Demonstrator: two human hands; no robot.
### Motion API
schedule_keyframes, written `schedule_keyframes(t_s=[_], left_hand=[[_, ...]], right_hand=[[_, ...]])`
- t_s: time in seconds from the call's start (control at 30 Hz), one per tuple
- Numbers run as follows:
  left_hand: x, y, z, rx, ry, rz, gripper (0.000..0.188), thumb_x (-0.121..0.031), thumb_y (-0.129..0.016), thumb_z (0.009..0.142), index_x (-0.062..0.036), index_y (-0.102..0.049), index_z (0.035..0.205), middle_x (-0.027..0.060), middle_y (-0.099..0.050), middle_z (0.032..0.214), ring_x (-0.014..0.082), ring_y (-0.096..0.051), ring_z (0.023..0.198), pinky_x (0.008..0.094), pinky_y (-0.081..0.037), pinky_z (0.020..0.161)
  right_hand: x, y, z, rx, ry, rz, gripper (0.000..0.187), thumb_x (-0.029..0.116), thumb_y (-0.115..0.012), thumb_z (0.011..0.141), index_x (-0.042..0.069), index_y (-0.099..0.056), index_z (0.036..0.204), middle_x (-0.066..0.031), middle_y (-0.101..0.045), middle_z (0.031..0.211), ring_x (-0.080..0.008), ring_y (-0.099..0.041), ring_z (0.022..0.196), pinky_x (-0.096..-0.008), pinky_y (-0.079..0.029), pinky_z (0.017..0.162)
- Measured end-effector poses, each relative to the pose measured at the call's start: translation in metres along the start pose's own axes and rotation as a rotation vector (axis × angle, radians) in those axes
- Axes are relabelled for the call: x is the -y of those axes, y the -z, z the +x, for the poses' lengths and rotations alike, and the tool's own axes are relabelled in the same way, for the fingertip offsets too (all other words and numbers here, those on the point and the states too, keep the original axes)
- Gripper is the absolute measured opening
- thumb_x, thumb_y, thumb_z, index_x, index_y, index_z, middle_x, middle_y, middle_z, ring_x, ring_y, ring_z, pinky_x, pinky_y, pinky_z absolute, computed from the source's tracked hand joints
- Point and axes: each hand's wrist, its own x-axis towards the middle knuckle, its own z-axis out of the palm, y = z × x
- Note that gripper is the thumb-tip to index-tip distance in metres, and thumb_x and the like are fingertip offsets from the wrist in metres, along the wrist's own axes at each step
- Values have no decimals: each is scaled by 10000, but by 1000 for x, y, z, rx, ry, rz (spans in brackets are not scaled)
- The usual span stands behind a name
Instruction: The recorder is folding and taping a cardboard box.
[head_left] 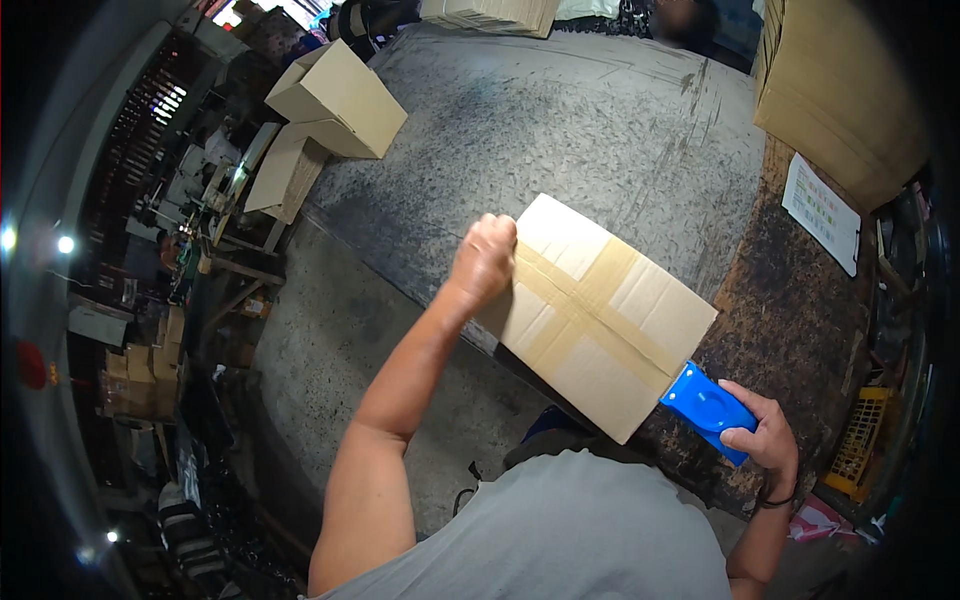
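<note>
A cardboard box [590, 316] lies on the table in front of me, with strips of tan tape crossing on its top. My left hand [487, 256] is closed in a fist against the box's left end; whatever its curled fingers may hold is hidden. At the opposite end, my right hand [765, 432] grips a blue tape dispenser [709, 408], its thumb on top and its fingers around the far side. The dispenser's head meets the box's edge near the end of the long tape strip.
Open cardboard boxes [345, 100] stand at the table's far left edge. A large carton [840, 105] rises at the far right, beside a clipboard with papers [822, 213]. Flat cardboard [490, 14] is stacked at the back. A yellow crate [858, 445] sits low at right.
</note>
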Motion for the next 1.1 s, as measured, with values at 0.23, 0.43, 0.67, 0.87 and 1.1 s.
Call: schedule_keyframes(t_s=[0.23,0.43,0.67,0.87,1.1], left_hand=[[-119,-5,-71,270,-485,-332,136,-45,-543,768,-13,-528,900,158,-525,868,325,-559,857,422,-469,745],[-2,1,-29,76,-144,-174,36,-3,-544,799,-16,-529,829,173,-554,754,363,-571,745,459,-474,669],[-154,-17,-55,306,-578,-254,147,-110,-561,774,-33,-567,899,146,-553,877,292,-552,851,391,-467,759],[-42,-23,-11,121,-121,-226,82,-104,-617,822,-46,-558,819,151,-600,820,353,-581,811,467,-458,719],[-155,-16,-43,354,-179,-370,109,-148,-665,836,-60,-602,848,125,-630,845,323,-622,871,406,-496,764]], right_hand=[[1,-2,4,-22,-1,7,738,218,-735,651,-26,-550,1323,-138,-671,1107,-166,-630,943,-307,-494,884],[1,-3,-2,-31,-2,-62,726,208,-740,661,-12,-553,1328,-117,-677,1075,-157,-629,930,-298,-495,870],[0,4,3,38,-12,-28,702,184,-743,712,15,-532,1360,-81,-679,1083,-134,-618,969,-275,-477,896],[-2,-5,7,48,20,18,700,220,-757,732,25,-531,1365,-74,-664,1132,-130,-609,972,-277,-480,899],[-40,-2,16,116,177,159,700,232,-737,741,40,-521,1378,-78,-658,1152,-137,-607,996,-292,-477,918]])
